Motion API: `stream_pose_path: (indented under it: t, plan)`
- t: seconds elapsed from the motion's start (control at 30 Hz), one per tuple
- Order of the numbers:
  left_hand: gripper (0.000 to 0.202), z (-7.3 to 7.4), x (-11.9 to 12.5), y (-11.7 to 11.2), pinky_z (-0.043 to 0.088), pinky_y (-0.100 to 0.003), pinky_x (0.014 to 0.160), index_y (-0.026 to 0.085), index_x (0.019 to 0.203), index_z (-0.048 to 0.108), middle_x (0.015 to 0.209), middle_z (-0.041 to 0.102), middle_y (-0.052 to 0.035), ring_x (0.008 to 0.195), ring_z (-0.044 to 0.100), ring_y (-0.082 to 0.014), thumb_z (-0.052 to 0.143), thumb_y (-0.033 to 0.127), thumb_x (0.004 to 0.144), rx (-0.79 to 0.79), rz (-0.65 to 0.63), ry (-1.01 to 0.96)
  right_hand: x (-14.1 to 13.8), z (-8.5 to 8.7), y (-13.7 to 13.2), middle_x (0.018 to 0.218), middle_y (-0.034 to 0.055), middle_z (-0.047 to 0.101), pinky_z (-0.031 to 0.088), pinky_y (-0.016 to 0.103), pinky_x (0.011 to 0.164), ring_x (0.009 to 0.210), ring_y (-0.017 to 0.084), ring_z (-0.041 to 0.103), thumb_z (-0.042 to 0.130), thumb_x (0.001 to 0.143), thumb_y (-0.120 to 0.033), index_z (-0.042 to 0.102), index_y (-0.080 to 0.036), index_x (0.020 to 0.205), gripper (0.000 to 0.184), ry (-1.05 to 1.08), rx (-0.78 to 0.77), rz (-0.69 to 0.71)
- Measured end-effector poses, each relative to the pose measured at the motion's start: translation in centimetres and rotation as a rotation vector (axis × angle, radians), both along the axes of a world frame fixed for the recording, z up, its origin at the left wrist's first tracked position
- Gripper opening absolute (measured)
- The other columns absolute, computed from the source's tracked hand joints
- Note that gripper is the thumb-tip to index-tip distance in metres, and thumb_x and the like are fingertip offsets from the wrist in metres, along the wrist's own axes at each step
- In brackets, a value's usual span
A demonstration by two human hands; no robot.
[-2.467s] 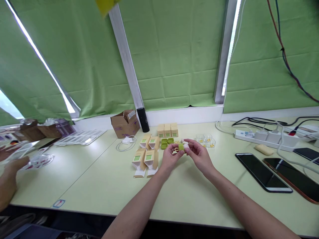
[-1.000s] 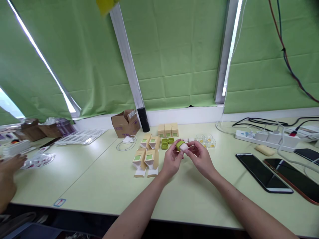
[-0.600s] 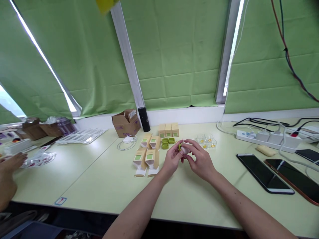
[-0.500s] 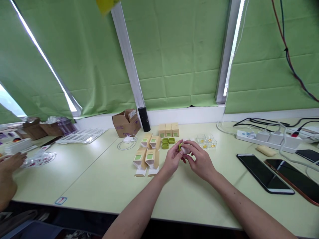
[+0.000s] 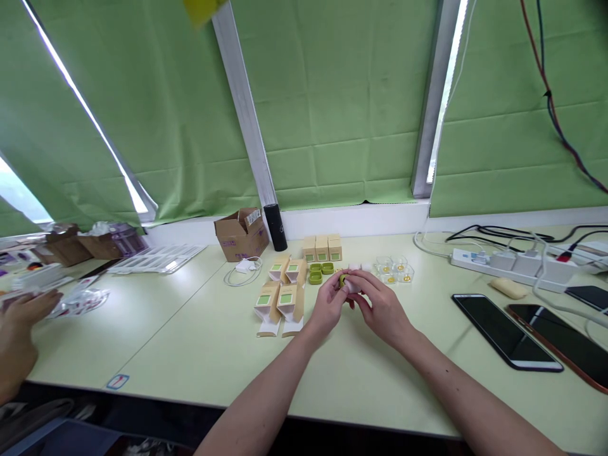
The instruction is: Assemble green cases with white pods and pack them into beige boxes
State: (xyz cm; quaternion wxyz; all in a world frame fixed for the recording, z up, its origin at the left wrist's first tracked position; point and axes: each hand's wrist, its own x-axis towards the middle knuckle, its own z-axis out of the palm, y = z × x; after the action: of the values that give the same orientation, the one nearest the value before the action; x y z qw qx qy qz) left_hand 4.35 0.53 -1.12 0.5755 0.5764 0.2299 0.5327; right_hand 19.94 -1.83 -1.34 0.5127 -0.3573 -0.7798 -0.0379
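My left hand (image 5: 329, 303) and my right hand (image 5: 384, 307) meet over the table, fingers closed around a small green-and-white piece (image 5: 352, 287). Its green part shows by the left fingertips, the white part between both hands; fingers hide most of it. Just beyond my left hand sit several small green square cups (image 5: 315, 277). Clear cups with yellow centres (image 5: 406, 277) stand past my right hand, and small white pieces (image 5: 365, 266) lie between. Opened cardboard boxes (image 5: 287, 296) with green labels rest to the left, and closed boxes (image 5: 322, 249) line up behind the cups.
Phones (image 5: 506, 329) and a power strip (image 5: 513, 266) with cables lie on the right. A brown carton (image 5: 241, 237), a black bottle (image 5: 275, 228) and a white charger (image 5: 245, 266) are at the back. At the far left, a co-worker's hand (image 5: 21, 329) is near plastic bags (image 5: 83, 301).
My hands stay nearly in place around the green-and-white piece, with slight finger movement. The co-worker's hand at the left has shifted a little to the right.
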Motion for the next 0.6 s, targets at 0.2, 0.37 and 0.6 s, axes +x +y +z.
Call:
stream_pose_path:
  t: [0.2, 0.37, 0.6]
  plan:
    - [0.055, -0.3, 0.7, -0.1, 0.047, -0.026, 0.066, 0.016, 0.122, 0.064, 0.101, 0.065, -0.0079, 0.074, 0.055, -0.0121, 0.078, 0.053, 0.083, -0.042, 0.040, -0.060, -0.1, 0.1, 0.0, 0.138, 0.0112, 0.065, 0.062, 0.047, 0.101, 0.128, 0.026, 0.064, 0.046, 0.099, -0.007, 0.056, -0.027, 0.140, 0.046, -0.017, 0.006, 0.012]
    - [0.054, -0.4, 1.1, -0.5, 0.046, -0.026, 0.070, 0.018, 0.124, 0.061, 0.108, 0.065, -0.0091, 0.078, 0.054, -0.0124, 0.073, 0.055, 0.086, -0.027, 0.056, -0.057, -0.1, 0.3, -0.1, 0.139, 0.0128, 0.064, 0.062, 0.049, 0.101, 0.131, 0.027, 0.062, 0.045, 0.099, -0.007, 0.054, -0.025, 0.141, 0.047, -0.051, -0.006, 0.008]
    - [0.051, -0.9, 1.1, -0.6, 0.045, -0.027, 0.073, 0.020, 0.129, 0.058, 0.114, 0.063, -0.0094, 0.080, 0.052, -0.0130, 0.067, 0.054, 0.092, -0.002, 0.094, -0.029, -0.3, 0.5, -0.2, 0.139, 0.0126, 0.065, 0.063, 0.046, 0.099, 0.129, 0.027, 0.064, 0.045, 0.098, -0.006, 0.055, -0.025, 0.139, 0.047, -0.068, 0.025, -0.009]
